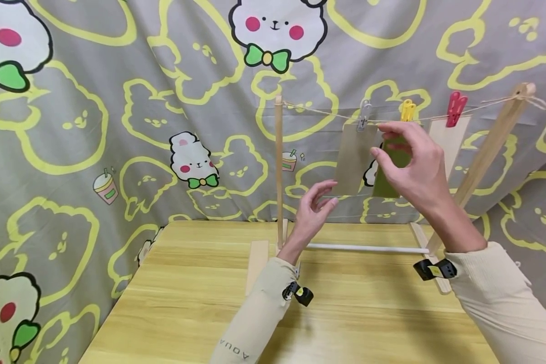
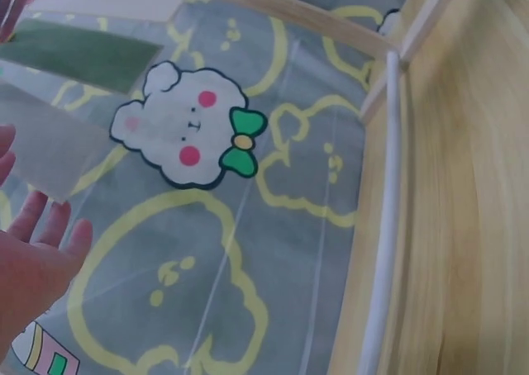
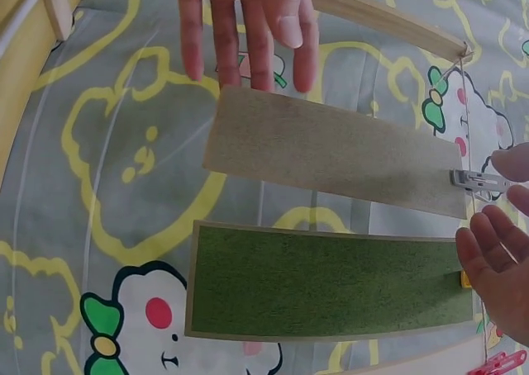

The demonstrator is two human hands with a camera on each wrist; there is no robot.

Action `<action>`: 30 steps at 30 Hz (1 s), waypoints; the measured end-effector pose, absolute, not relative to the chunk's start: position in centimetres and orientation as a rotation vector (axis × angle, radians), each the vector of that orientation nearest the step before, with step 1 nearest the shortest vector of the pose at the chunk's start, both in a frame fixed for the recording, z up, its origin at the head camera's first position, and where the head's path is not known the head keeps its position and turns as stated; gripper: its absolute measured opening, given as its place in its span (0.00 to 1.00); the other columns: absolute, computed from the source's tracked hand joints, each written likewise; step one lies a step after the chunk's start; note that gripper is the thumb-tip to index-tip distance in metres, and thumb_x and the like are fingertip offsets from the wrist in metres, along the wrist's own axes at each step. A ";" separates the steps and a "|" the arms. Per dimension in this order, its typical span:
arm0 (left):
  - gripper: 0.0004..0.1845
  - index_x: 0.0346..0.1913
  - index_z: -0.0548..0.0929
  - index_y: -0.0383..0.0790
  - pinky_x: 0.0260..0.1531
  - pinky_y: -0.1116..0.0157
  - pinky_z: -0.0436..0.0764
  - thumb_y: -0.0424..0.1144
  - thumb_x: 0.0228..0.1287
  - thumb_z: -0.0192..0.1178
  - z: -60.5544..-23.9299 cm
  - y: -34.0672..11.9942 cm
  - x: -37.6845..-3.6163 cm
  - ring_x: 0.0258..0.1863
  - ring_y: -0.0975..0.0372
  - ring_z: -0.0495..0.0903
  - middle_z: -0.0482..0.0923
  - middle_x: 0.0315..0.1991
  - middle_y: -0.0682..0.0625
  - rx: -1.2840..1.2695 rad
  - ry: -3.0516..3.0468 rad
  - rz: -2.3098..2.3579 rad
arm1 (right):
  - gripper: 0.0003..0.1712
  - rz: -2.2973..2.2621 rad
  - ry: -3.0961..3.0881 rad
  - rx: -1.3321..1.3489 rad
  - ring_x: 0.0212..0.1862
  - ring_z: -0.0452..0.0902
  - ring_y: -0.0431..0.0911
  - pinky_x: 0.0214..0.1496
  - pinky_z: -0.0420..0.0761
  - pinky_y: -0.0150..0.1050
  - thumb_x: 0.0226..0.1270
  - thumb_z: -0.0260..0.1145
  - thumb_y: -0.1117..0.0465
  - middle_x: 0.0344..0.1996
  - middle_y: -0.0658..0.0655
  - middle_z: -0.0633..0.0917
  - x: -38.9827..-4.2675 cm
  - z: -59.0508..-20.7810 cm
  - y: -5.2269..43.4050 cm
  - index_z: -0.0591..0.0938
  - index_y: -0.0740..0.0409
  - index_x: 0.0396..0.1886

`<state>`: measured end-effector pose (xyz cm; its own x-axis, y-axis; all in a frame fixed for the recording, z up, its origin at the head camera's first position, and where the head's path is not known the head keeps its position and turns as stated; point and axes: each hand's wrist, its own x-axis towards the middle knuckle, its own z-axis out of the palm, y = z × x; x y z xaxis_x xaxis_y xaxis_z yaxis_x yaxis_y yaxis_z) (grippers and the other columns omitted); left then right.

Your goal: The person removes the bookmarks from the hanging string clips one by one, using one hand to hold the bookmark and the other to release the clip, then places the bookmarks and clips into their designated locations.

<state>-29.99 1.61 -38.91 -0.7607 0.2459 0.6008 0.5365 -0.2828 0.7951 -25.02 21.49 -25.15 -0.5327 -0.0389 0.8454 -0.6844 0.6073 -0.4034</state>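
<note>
From the head view, the right hand (image 1: 414,167) is raised to the string (image 1: 327,112), fingers loosely spread in front of the green card (image 1: 388,174) that hangs under the yellow peg (image 1: 407,110); whether it pinches anything is hard to tell. The left hand (image 1: 313,208) hovers open just below the tan card (image 1: 354,159).

The left wrist view shows the left hand's fingers (image 2: 37,226) straight, gripping nothing.

The right wrist view shows the right hand's fingertips (image 3: 496,251) apart, near the green card's (image 3: 331,284) pegged end and the grey clip (image 3: 478,179).
</note>
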 end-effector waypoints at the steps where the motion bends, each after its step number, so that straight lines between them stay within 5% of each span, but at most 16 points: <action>1: 0.24 0.65 0.72 0.21 0.66 0.59 0.75 0.18 0.66 0.59 -38.9 1.7 -30.0 0.68 0.37 0.68 0.69 0.68 0.30 -0.978 -1.747 -2.158 | 0.25 0.949 -1.971 0.572 0.51 0.77 0.38 0.56 0.79 0.25 0.60 0.74 0.74 0.51 0.57 0.84 -25.1 -25.1 21.4 0.83 0.65 0.59; 16: 0.19 0.61 0.79 0.29 0.65 0.50 0.77 0.23 0.68 0.62 -38.4 2.5 -29.4 0.59 0.50 0.78 0.78 0.61 0.38 -0.869 -1.765 -2.145 | 0.23 1.000 -1.925 0.579 0.50 0.78 0.40 0.57 0.82 0.30 0.62 0.72 0.74 0.51 0.57 0.83 -26.1 -24.0 21.4 0.83 0.67 0.58; 22: 0.17 0.59 0.80 0.28 0.58 0.58 0.82 0.22 0.69 0.60 -37.8 3.2 -29.4 0.53 0.51 0.79 0.80 0.59 0.38 -0.869 -1.738 -2.086 | 0.25 0.943 -1.970 0.561 0.52 0.78 0.40 0.56 0.81 0.27 0.62 0.73 0.72 0.52 0.58 0.83 -26.5 -22.8 21.7 0.82 0.65 0.60; 30: 0.17 0.53 0.85 0.30 0.35 0.74 0.78 0.17 0.64 0.56 -37.5 3.7 -29.0 0.43 0.59 0.80 0.83 0.47 0.38 -0.735 -1.720 -2.017 | 0.28 0.921 -2.082 0.562 0.60 0.78 0.45 0.62 0.79 0.30 0.64 0.73 0.71 0.57 0.57 0.81 -26.1 -21.6 21.2 0.80 0.61 0.64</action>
<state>-29.04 3.70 -37.46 -0.7870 0.0419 0.6156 0.6012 -0.1720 0.7804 -26.09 21.18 -21.63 -0.6014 -0.0807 0.7948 -0.6426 0.6400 -0.4213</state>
